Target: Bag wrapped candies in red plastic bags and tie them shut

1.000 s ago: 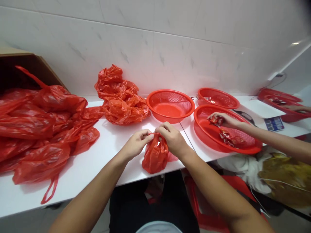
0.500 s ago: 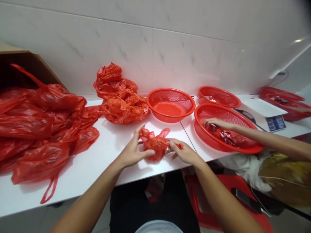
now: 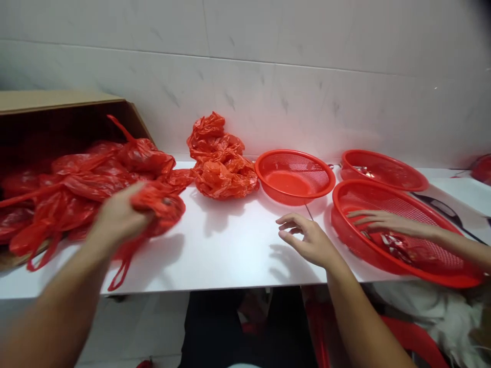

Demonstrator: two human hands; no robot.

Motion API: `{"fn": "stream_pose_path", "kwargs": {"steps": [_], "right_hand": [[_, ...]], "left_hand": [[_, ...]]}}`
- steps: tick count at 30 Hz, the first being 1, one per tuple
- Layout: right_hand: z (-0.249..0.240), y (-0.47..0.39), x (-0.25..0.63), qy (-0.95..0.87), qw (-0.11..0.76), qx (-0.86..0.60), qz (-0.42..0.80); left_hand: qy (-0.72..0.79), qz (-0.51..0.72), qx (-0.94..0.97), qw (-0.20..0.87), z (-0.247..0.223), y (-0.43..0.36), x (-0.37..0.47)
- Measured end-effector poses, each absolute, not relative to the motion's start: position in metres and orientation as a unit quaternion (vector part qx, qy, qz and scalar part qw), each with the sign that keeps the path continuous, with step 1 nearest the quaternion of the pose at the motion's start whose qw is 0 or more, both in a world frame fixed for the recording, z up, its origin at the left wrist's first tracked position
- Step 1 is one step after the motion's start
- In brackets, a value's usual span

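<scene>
My left hand (image 3: 125,214), blurred by motion, is closed on a bunched red plastic bag (image 3: 163,207) at the left, over the front of a heap of red bags (image 3: 88,179). Above the white table (image 3: 226,250), my right hand (image 3: 307,237) is held with fingers apart and curved, holding nothing. It is nearest to an empty red mesh basket (image 3: 286,184), a little in front of it. A crumpled pile of red bags (image 3: 224,171) lies between the heap and that basket.
A cardboard box (image 3: 69,99) stands behind the heap. At the right another person's hand (image 3: 391,222) reaches into a large red basket (image 3: 418,255) with small shiny packets. Behind it is another red basket (image 3: 383,171). A red stool (image 3: 418,340) stands below the table.
My left hand has moved left with the bunched red bag, away from my right hand. My right hand has let go of it and opened. The view has turned left.
</scene>
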State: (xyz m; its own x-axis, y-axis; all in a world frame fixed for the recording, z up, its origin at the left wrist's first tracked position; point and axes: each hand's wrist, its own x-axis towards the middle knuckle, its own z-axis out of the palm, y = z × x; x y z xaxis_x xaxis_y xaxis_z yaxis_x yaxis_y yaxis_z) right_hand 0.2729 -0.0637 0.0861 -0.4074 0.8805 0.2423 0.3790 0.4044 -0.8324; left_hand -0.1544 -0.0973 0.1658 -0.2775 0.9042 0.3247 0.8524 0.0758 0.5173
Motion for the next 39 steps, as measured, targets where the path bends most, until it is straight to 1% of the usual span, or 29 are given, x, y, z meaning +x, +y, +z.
{"fn": "stream_pose_path", "kwargs": {"steps": [1,2,3,4,6,7,9,11,12,15,18,20,23,25,28,30,33,35,37,39], "right_hand": [[0.081,-0.059,0.272,-0.752,0.344,-0.431,0.361],[0.076,-0.056,0.269,-0.749,0.33,-0.44,0.369],[0.072,-0.053,0.262,-0.752,0.312,-0.442,0.377],[0.07,-0.052,0.252,-0.758,0.291,-0.439,0.384],[0.069,-0.048,0.224,-0.773,0.258,-0.431,0.387],[0.071,-0.044,0.208,-0.776,0.261,-0.433,0.377],[0.079,-0.032,0.175,-0.765,0.313,-0.454,0.333],[0.088,-0.012,0.144,-0.735,0.387,-0.49,0.264],[0.091,0.001,0.131,-0.727,0.398,-0.505,0.241],[0.094,0.038,0.104,-0.722,0.367,-0.543,0.22],[0.091,0.062,0.095,-0.721,0.35,-0.556,0.221],[0.089,0.068,0.098,-0.709,0.373,-0.558,0.218],[0.088,0.065,0.109,-0.681,0.423,-0.56,0.21],[0.09,0.059,0.121,-0.654,0.472,-0.554,0.208],[0.095,0.049,0.148,-0.585,0.594,-0.513,0.204],[0.099,0.042,0.169,-0.536,0.665,-0.479,0.2],[0.106,0.028,0.199,-0.495,0.71,-0.448,0.226],[0.109,0.017,0.218,-0.485,0.721,-0.411,0.275],[0.112,0.001,0.238,-0.502,0.72,-0.364,0.311],[0.111,-0.018,0.26,-0.567,0.688,-0.343,0.297]], "left_hand": [[0.75,0.311,0.58,-0.061,0.177,-0.098,-0.178],[0.768,0.284,0.557,-0.14,0.184,-0.098,-0.196],[0.773,0.262,0.543,-0.198,0.189,-0.096,-0.207],[0.764,0.248,0.551,-0.226,0.19,-0.093,-0.211],[0.71,0.246,0.625,-0.21,0.183,-0.08,-0.197],[0.663,0.251,0.685,-0.169,0.177,-0.071,-0.181],[0.593,0.288,0.743,-0.114,0.163,-0.046,-0.144],[0.546,0.286,0.785,-0.057,0.152,-0.017,-0.112],[0.541,0.28,0.793,-0.026,0.149,-0.002,-0.101],[0.559,0.262,0.787,0.013,0.151,0.034,-0.091],[0.593,0.23,0.772,0.003,0.159,0.052,-0.102],[0.607,0.211,0.766,-0.003,0.159,0.055,-0.11],[0.621,0.182,0.763,-0.001,0.142,0.055,-0.121],[0.632,0.157,0.759,0.004,0.124,0.054,-0.128],[0.649,0.151,0.746,-0.002,0.1,0.055,-0.136],[0.653,0.17,0.738,-0.015,0.091,0.057,-0.137],[0.641,0.214,0.737,-0.03,0.089,0.059,-0.129],[0.626,0.248,0.738,-0.043,0.094,0.057,-0.115],[0.6,0.319,0.73,-0.068,0.105,0.051,-0.097],[0.558,0.402,0.719,-0.103,0.119,0.039,-0.081]]}}
